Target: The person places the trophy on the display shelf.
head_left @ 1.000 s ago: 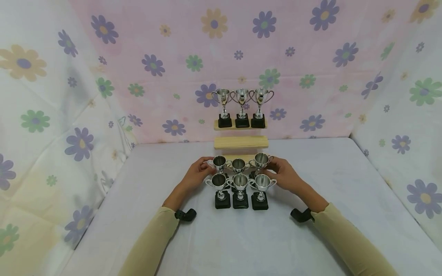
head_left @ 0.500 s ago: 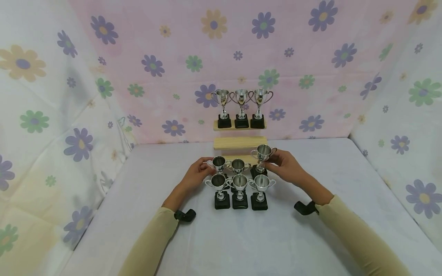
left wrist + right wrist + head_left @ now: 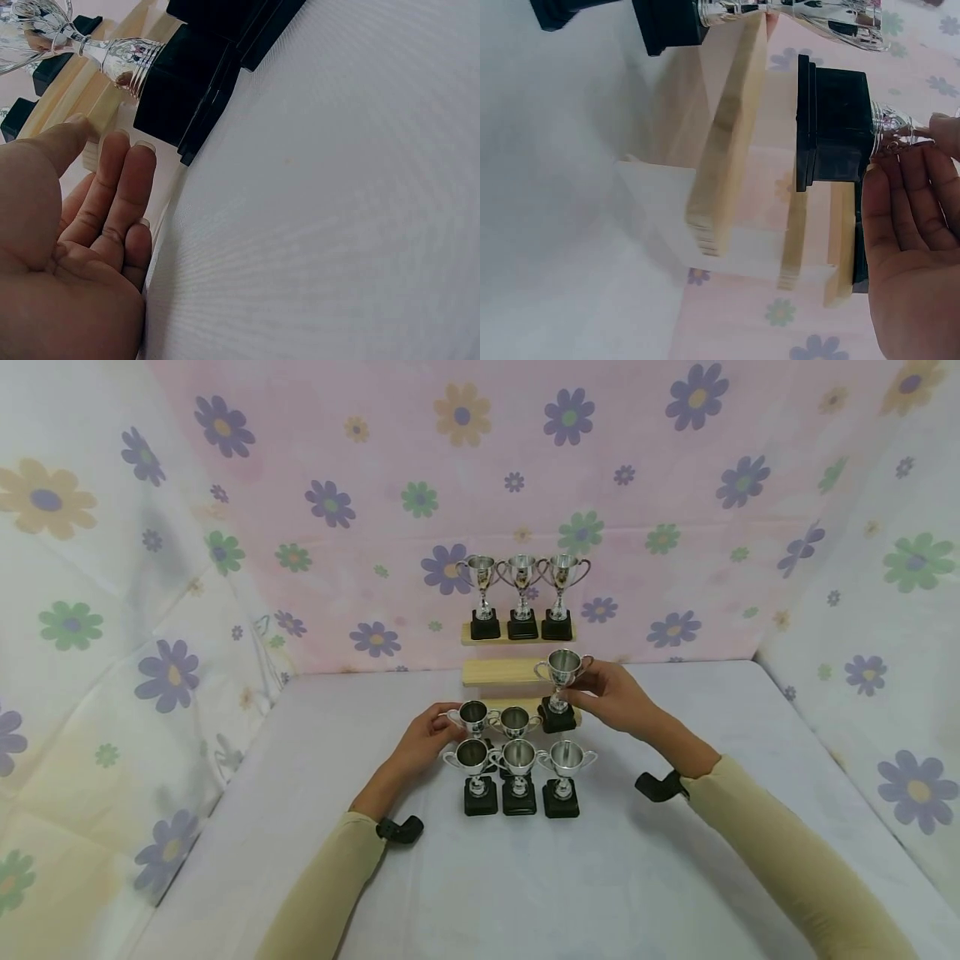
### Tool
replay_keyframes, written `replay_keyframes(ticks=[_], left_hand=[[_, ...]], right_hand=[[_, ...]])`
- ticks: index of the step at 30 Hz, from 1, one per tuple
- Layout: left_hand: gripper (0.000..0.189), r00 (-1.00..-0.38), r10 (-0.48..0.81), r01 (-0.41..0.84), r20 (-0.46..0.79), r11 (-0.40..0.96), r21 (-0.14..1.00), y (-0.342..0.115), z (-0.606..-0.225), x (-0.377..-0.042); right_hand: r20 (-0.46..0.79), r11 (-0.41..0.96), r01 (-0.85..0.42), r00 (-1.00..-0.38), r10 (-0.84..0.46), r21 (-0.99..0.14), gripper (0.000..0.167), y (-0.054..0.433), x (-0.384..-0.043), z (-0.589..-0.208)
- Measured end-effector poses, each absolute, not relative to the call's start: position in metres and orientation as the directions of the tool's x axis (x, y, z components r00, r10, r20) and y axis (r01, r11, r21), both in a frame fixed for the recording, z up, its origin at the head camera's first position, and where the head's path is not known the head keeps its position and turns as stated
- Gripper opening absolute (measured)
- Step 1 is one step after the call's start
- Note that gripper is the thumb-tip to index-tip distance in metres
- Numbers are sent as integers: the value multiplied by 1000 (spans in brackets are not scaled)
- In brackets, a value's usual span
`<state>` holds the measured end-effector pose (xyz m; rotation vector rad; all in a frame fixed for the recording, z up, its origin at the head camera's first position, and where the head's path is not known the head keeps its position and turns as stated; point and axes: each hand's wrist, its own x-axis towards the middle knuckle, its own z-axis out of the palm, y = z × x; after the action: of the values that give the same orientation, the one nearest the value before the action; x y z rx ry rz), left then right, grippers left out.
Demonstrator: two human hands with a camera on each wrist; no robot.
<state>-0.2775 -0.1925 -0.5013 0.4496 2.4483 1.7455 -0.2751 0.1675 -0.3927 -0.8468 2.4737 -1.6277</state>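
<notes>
My right hand [image 3: 611,693] pinches the stem of a small silver trophy cup [image 3: 564,665], two-handled and set on a black base. In the right wrist view that black base [image 3: 840,124] is upright relative to the shelves and raised beyond the lowest board. My left hand [image 3: 426,739] is beside the rear left trophy [image 3: 473,715]. In the left wrist view its fingers [image 3: 129,184] are relaxed and apart from the black base [image 3: 184,86] there. Another trophy [image 3: 515,720] stands in the rear row, and three more, including the front right trophy [image 3: 566,758], form the front row.
A three-step wooden stand rises at the back, with a middle board [image 3: 501,672] and a lowest board [image 3: 517,702] partly hidden behind trophies. Three larger trophies, one of them the centre trophy [image 3: 522,575], line the top board [image 3: 467,633]. Flowered cloth [image 3: 360,568] hangs behind the white table [image 3: 480,893].
My right hand has lifted the rear right trophy from its row and carried it up and away toward the stand. My left hand has stayed beside the rear left trophy.
</notes>
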Motion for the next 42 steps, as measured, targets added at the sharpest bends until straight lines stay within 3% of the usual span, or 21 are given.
replay_keyframes(ticks=[5,18,35,42], left_hand=[[43,-951,297,177,85,299,938,-194,-502,-278],[44,-951,298,174,81,300,938,-194,-502,-278],[44,-952,295,173,81,303,937,-194,-501,-279],[44,-956,289,149,57,308,940,-195,-503,-280]], right_hand=[[247,297,-422,-841,-482,-856,21,159,-284,-381],[227,298,-403,-845,-484,-865,18,138,-308,-362],[180,339,-358,-870,-458,-870,18,119,-329,-355],[162,373,-339,-888,-431,-864,25,109,-333,-352]])
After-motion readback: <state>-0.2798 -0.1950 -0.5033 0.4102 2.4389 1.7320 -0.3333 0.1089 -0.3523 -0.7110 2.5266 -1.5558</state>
